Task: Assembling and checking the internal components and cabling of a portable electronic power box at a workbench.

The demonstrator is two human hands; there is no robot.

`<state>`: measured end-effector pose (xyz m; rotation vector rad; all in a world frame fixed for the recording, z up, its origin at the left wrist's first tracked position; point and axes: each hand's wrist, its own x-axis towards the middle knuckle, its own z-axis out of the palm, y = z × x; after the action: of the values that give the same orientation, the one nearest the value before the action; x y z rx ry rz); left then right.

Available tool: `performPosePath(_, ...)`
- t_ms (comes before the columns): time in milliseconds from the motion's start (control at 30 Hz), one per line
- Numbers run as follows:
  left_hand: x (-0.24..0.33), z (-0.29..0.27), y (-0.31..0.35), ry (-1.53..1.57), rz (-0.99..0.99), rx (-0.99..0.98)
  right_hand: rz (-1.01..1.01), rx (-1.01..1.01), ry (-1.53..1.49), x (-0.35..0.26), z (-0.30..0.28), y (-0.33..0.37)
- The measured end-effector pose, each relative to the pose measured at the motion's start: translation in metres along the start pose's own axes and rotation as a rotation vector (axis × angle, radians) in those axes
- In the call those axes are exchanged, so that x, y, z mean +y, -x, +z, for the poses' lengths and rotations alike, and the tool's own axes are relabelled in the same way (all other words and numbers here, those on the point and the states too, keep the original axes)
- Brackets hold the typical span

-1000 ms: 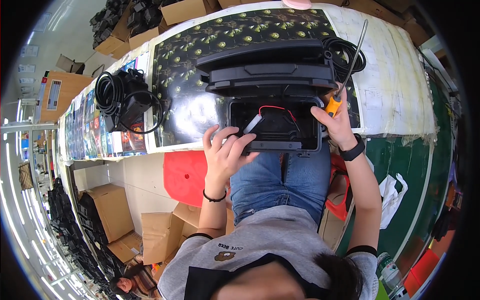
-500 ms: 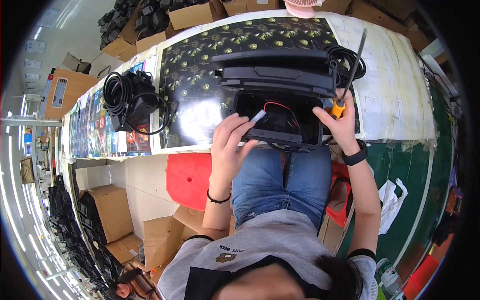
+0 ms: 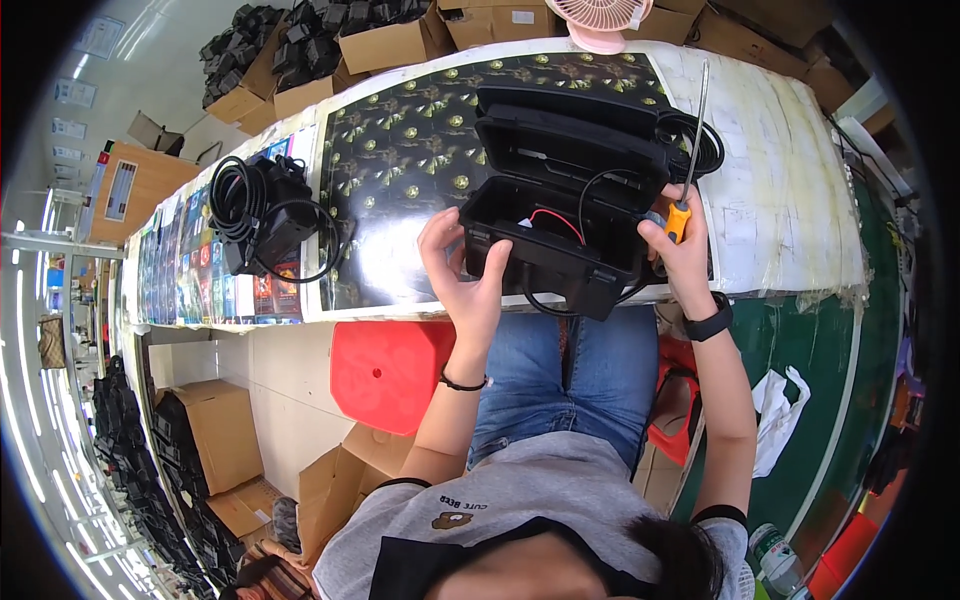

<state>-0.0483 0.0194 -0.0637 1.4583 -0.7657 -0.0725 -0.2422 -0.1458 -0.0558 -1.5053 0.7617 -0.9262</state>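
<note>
A black plastic box (image 3: 545,258) sits tilted at the table's near edge, its hinged lid (image 3: 575,150) raised at the back. Inside lie a thin red wire (image 3: 560,216) and a small white connector (image 3: 525,223). My left hand (image 3: 465,275) grips the box's left front corner, thumb on the front wall and fingers along the side. In my right hand (image 3: 686,262) is a screwdriver (image 3: 680,213) with an orange handle, its long shaft pointing up and away. That hand also rests against the box's right side. A black cable (image 3: 535,298) loops below the box.
To the left lies a black device with a coiled cable (image 3: 240,200). Another coiled black cable (image 3: 705,140) sits behind my right hand. A pink fan (image 3: 597,25) stands at the far edge, near cardboard boxes (image 3: 395,45). A red stool (image 3: 385,375) is below the table.
The box has tipped and turned, showing more of its front and lid inside. My left hand has let go of the white connector and moved to the box's left corner. The screwdriver stays in my right hand.
</note>
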Motion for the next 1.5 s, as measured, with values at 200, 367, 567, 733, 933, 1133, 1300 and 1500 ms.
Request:
performPosePath(200, -0.004, 0.001, 0.003, 0.019, 0.041, 0.028, 0.043, -0.013, -0.054, 0.0, -0.002, -0.001)
performPosePath(367, -0.008, -0.001, 0.008, 0.019, 0.067, 0.06, 0.018, -0.04, -0.081, -0.002, -0.002, 0.0)
performPosePath(567, -0.01, -0.002, 0.016, 0.103, 0.016, 0.062, -0.091, -0.017, -0.108, -0.008, 0.006, 0.005)
performPosePath(733, -0.003, -0.009, 0.026, 0.096, 0.012, 0.065, -0.162, 0.002, -0.139, -0.013, 0.014, 0.009)
performPosePath(933, 0.015, -0.018, 0.027, 0.142, -0.08, -0.005, -0.04, 0.041, -0.176, -0.029, 0.013, 0.009)
performPosePath(1133, 0.014, -0.019, 0.026, 0.132, -0.099, 0.006, -0.12, -0.009, -0.121, -0.025, 0.012, 0.01)
performPosePath(1300, 0.02, -0.019, 0.02, 0.09, -0.138, 0.017, -0.088, -0.043, -0.071, -0.039, 0.015, 0.016)
performPosePath(1500, 0.02, -0.011, 0.01, 0.03, -0.136, -0.005, -0.098, -0.054, -0.027, -0.035, 0.017, 0.016)
